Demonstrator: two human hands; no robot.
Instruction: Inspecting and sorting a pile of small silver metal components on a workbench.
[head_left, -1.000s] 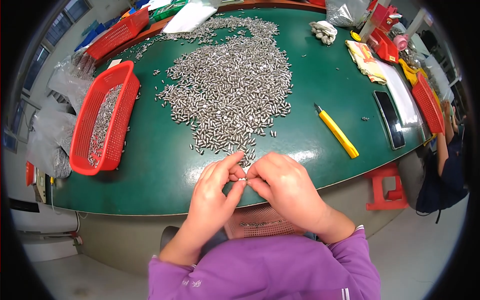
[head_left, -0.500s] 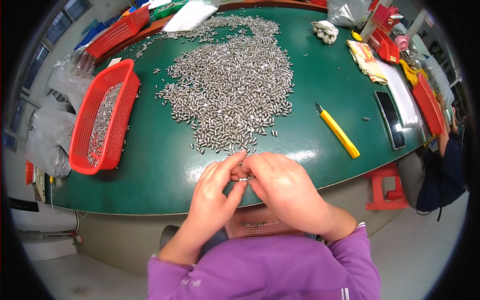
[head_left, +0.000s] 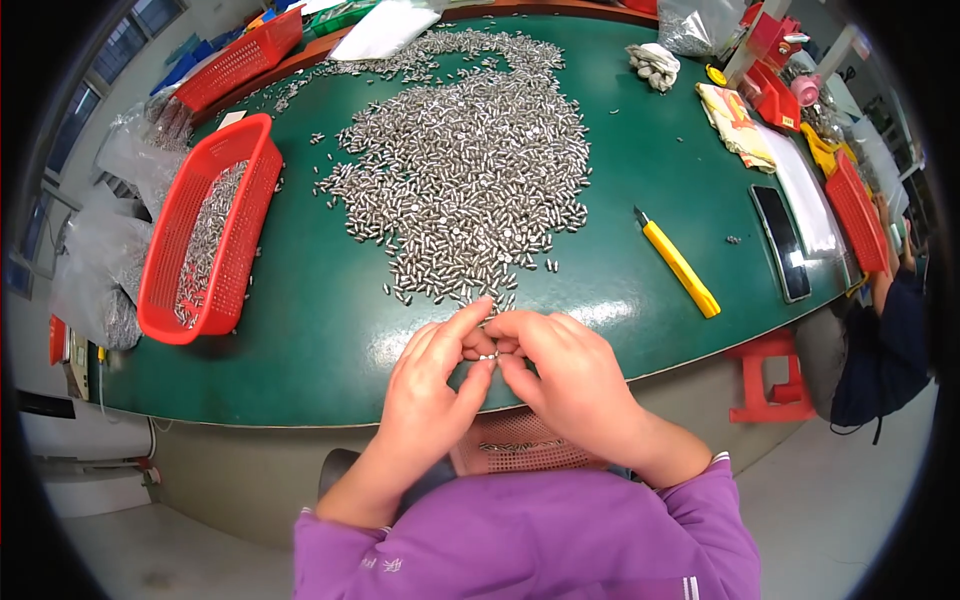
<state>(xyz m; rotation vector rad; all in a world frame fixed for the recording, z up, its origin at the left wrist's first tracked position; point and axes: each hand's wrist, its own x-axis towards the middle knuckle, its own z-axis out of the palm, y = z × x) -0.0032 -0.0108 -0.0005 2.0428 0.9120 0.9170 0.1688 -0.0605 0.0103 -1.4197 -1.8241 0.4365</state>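
Observation:
At the table's near edge my left hand (head_left: 428, 375) and my right hand (head_left: 572, 372) meet, both closed in a pinch. Between their fingertips sits a small shiny metal piece (head_left: 488, 357), gripped from both sides; its exact shape is partly covered by the fingers. Just beyond my fingers spreads a big heap of small silver bullet-shaped metal pieces (head_left: 465, 170) on the green table (head_left: 330, 360). Below the edge, over my lap, a pinkish perforated basket (head_left: 520, 430) holds some metal pieces.
A red basket (head_left: 265, 185) with more metal pieces stands at the left. To the right lie a yellow utility knife (head_left: 682, 270), a phone (head_left: 780, 243) and a folded cloth (head_left: 735, 122). A glove (head_left: 653, 66) is farther back. Another person's dark sleeve (head_left: 885, 340) shows at far right.
My right hand has shifted and turned slightly, its fingers drawing a little back from the left ones. The small metal piece stays pinched between them.

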